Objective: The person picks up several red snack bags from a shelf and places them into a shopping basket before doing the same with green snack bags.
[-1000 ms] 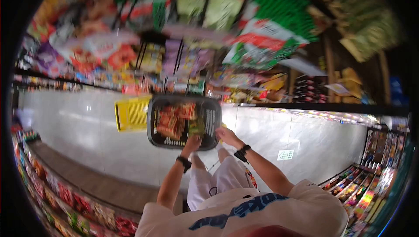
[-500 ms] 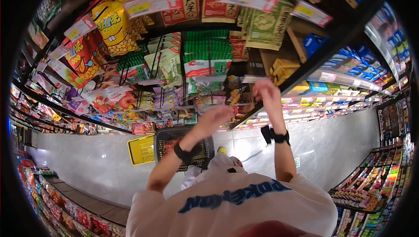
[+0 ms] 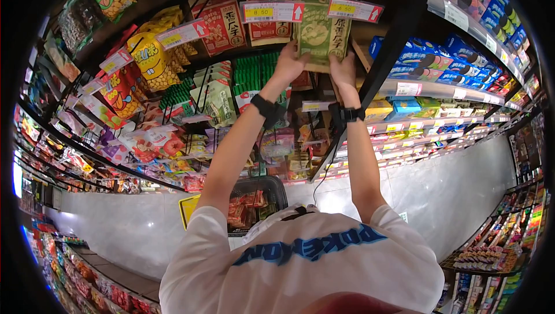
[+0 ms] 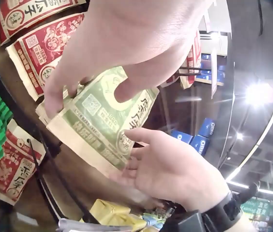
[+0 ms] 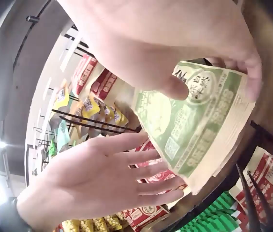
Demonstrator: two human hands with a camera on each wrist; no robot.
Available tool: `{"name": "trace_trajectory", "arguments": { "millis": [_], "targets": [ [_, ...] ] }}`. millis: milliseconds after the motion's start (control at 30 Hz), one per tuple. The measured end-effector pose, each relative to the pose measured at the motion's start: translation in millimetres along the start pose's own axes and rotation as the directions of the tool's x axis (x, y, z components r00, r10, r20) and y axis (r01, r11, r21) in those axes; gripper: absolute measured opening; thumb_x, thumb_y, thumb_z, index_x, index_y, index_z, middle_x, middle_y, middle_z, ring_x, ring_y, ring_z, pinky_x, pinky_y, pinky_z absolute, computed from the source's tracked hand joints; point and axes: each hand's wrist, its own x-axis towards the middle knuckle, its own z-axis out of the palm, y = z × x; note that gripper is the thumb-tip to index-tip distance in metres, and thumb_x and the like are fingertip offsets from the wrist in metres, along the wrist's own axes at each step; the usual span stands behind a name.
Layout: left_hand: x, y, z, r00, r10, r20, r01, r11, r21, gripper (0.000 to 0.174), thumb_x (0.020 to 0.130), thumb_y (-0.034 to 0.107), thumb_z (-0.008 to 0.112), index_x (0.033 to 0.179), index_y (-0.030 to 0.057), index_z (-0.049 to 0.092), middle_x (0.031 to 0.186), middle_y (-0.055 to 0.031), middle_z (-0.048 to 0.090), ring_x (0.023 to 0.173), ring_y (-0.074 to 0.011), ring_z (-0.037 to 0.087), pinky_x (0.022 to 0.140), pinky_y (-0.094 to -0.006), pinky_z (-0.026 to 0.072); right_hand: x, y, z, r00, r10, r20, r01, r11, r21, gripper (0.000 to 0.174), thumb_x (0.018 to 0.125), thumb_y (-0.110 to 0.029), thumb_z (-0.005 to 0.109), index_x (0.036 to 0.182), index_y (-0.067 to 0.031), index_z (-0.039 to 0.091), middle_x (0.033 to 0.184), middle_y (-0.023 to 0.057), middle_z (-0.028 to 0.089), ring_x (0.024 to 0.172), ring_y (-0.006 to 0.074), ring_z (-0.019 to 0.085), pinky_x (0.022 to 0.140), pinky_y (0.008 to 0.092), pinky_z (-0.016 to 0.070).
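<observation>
A green bag of seeds (image 3: 317, 31) with a pale bottom edge hangs on the upper rack, other bags of its kind behind it. My left hand (image 3: 289, 64) is at its lower left, thumb over the front and fingers round the edge in the left wrist view. At the lower right, my right hand (image 3: 343, 72) holds the bag too; in the right wrist view its thumb lies on the front and its fingers (image 5: 254, 84) reach round the side. Left of it hang red seed bags (image 3: 217, 22).
Price tags (image 3: 272, 12) stick out before the bags. A dark shelf post (image 3: 399, 34) stands right of my hands, with blue boxes (image 3: 430, 60) beyond. Below, a dark basket (image 3: 277, 190) with red packets is on the floor beside a yellow basket (image 3: 188, 210).
Both hands have risen from the basket, past the lower racks, to the green bag of seeds on the upper rack. The view has tilted up toward the shelf.
</observation>
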Motion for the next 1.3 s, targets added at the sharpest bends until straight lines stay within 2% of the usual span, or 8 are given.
{"name": "trace_trajectory", "arguments": {
  "millis": [33, 100, 200, 367, 533, 767, 1000, 1300],
  "targets": [
    [0.5, -3.2, -4.8, 1.0, 0.01, -0.011, -0.009, 0.998, 0.058, 0.05, 0.091, 0.018, 0.061, 0.132, -0.0056, 0.045, 0.12, -0.017, 0.059, 0.106, -0.0233, 0.06, 0.088, -0.034, 0.0462, -14.6, -16.4, -10.6, 0.991, 0.113, 0.067, -0.114, 0.993, 0.018, 0.058, 0.088, -0.038, 0.059, 0.127, 0.0026, 0.045, 0.116, 0.0283, 0.061, 0.116, 0.0446, 0.053, 0.095, 0.0453, 0.0408],
    [1.5, -17.9, -16.7, 0.999, 0.03, -0.029, -0.025, 0.984, 0.177, 0.049, 0.092, 0.018, 0.061, 0.131, -0.0062, 0.046, 0.118, -0.0166, 0.06, 0.103, -0.0209, 0.061, 0.085, -0.0335, 0.0472, -30.6, -18.6, -17.5, 0.993, -0.063, 0.101, 0.068, 0.996, -0.051, 0.051, 0.09, -0.038, 0.058, 0.113, 0.0066, 0.05, 0.107, 0.0312, 0.061, 0.106, 0.0501, 0.054, 0.09, 0.0502, 0.0439],
    [-22.3, 17.8, -31.9, 0.992, -0.114, 0.046, 0.117, 0.991, -0.061, 0.052, 0.092, 0.027, 0.066, 0.125, -0.0091, 0.05, 0.112, -0.0148, 0.061, 0.099, -0.0176, 0.061, 0.081, -0.0317, 0.048, -68.4, -53.9, -40.3, 0.981, -0.171, 0.088, 0.146, 0.96, 0.241, 0.04, 0.093, -0.032, 0.059, 0.106, 0.0057, 0.053, 0.101, 0.0247, 0.064, 0.095, 0.0362, 0.063, 0.083, 0.0408, 0.0482],
    [-56.1, 50.0, -45.3, 0.991, -0.088, 0.101, 0.114, 0.95, -0.291, 0.057, 0.087, 0.024, 0.073, 0.126, -0.0096, 0.048, 0.111, -0.0137, 0.061, 0.1, -0.0166, 0.059, 0.083, -0.0279, 0.0495, -96.8, -69.4, -64.9, 0.967, -0.141, 0.212, -0.033, 0.756, 0.653, 0.031, 0.096, -0.025, 0.059, 0.108, 0.0038, 0.056, 0.095, 0.0103, 0.066, 0.086, 0.0116, 0.06, 0.075, 0.0272, 0.048],
    [-85.1, 66.9, -46.3, 0.982, -0.083, 0.168, 0.137, 0.931, -0.338, 0.056, 0.086, 0.02, 0.074, 0.125, -0.0079, 0.046, 0.111, -0.0127, 0.059, 0.098, -0.0153, 0.06, 0.083, -0.0275, 0.0506, -131.4, -82.8, -89.9, 0.969, -0.106, 0.222, -0.048, 0.803, 0.594, 0.028, 0.098, -0.022, 0.057, 0.113, 0.0019, 0.056, 0.101, 0.0054, 0.064, 0.091, 0.0087, 0.056, 0.08, 0.0236, 0.0448],
    [-111.5, 75.3, -32.7, 0.963, -0.029, 0.267, 0.142, 0.897, -0.418, 0.045, 0.087, 0.011, 0.071, 0.119, -0.0036, 0.042, 0.109, -0.0117, 0.058, 0.092, -0.014, 0.062, 0.078, -0.0261, 0.0521, -148.7, -74.2, -119.1, 0.973, -0.044, 0.228, -0.087, 0.841, 0.534, 0.028, 0.1, -0.031, 0.054, 0.11, -0.0058, 0.059, 0.082, -0.004, 0.061, 0.064, 0.0004, 0.051, 0.048, 0.0181, 0.035],
    [-118.5, 68.6, -38.2, 0.932, -0.024, 0.36, 0.171, 0.908, -0.382, 0.046, 0.086, 0.006, 0.071, 0.118, -0.0011, 0.037, 0.111, -0.0121, 0.057, 0.096, -0.0144, 0.061, 0.08, -0.0271, 0.0519, -154.7, -71.4, -135.4, 0.94, -0.093, 0.327, -0.089, 0.86, 0.502, 0.035, 0.099, -0.026, 0.057, 0.121, 0.0009, 0.056, 0.107, 0.0045, 0.066, 0.096, 0.008, 0.059, 0.085, 0.0232, 0.0459],
    [-179.5, 54.5, -47.0, 0.912, -0.114, 0.394, 0.258, 0.907, -0.334, 0.051, 0.084, 0.006, 0.073, 0.115, 0.0018, 0.033, 0.118, -0.0141, 0.056, 0.101, -0.0144, 0.058, 0.082, -0.0281, 0.0511, -194.5, -43.3, -138.2, 0.873, -0.059, 0.484, -0.188, 0.874, 0.448, 0.042, 0.095, -0.026, 0.062, 0.127, 0.0005, 0.053, 0.11, 0.0034, 0.066, 0.098, 0.0088, 0.059, 0.087, 0.0244, 0.0464]
  ]
}}
